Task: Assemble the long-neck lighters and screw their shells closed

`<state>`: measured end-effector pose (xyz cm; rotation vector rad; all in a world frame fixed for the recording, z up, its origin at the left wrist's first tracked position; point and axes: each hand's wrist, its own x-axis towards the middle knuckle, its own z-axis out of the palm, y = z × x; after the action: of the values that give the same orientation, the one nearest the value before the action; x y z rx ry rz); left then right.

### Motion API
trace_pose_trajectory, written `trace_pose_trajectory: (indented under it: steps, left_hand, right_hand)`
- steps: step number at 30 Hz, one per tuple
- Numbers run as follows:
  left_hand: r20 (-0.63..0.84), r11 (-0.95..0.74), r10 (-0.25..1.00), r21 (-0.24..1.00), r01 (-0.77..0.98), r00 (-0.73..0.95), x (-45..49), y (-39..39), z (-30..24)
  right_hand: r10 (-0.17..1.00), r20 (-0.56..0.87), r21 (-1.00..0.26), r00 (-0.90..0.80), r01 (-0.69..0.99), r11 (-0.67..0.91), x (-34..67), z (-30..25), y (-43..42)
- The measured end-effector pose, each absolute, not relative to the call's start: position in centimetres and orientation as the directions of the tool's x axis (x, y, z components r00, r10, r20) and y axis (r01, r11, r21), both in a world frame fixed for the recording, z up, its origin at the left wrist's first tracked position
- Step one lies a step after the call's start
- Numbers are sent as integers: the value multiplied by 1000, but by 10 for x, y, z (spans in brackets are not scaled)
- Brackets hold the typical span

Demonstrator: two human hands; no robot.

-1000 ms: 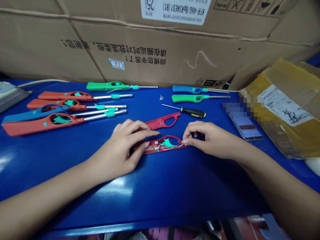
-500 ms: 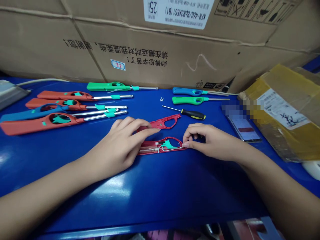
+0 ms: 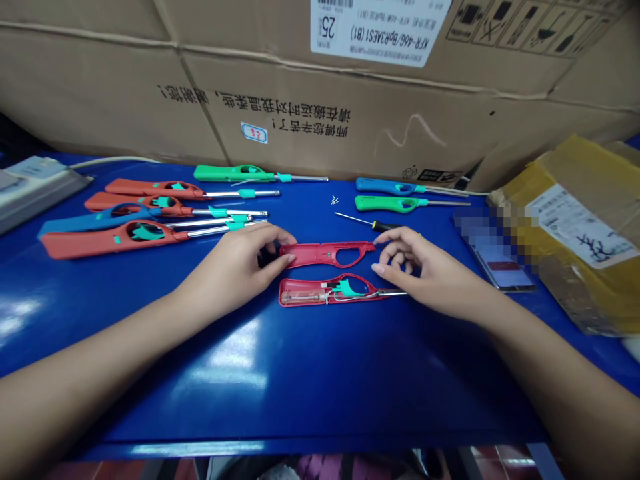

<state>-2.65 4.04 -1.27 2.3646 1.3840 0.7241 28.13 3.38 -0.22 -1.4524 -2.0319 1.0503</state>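
Opened lighter on a glossy blue worktop (image 3: 320,387). The red plastic cover (image 3: 305,255), a slim half-shell with an oval finger loop, lies just beyond the matching lower half-shell (image 3: 345,301). The latter holds a clear tube (image 3: 303,297), a curved teal trigger (image 3: 345,289) and thin white wire; a smooth metal rod (image 3: 393,293) leaves its right end. Left hand (image 3: 243,260): grip pinching the cover's left end between thumb and finger. Right hand (image 3: 415,263): fingers curled at the cover's right tip; whether its grip is clenched on it cannot be told. A broad stretch of worktop separates the lower half-shell from the straight near edge; behind, a screwdriver (image 3: 357,221) and the cardboard carton (image 3: 150,67) bound the space.
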Motion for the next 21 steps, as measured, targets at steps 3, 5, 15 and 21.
trace_pose_trajectory:
  steps: [3, 5, 15, 21]
  left_hand:
    - [354, -499, 865, 532, 684, 356, -26, 37, -9]
    - [440, -566, 818, 503, 653, 370, -24, 33, -5]
    - [607, -744, 609, 216, 632, 510, -19, 20, 6]
    - [532, -756, 629, 250, 605, 566, -17, 14, 9]
  right_hand:
    - [956, -13, -788, -294, 591, 171, 280, -9, 36]
    - [966, -15, -812, -260, 567, 140, 278, -8, 37]
    - [945, -145, -933, -292, 359, -32, 270, 14, 28]
    - [889, -100, -919, -447, 383, 89, 269, 15, 20]
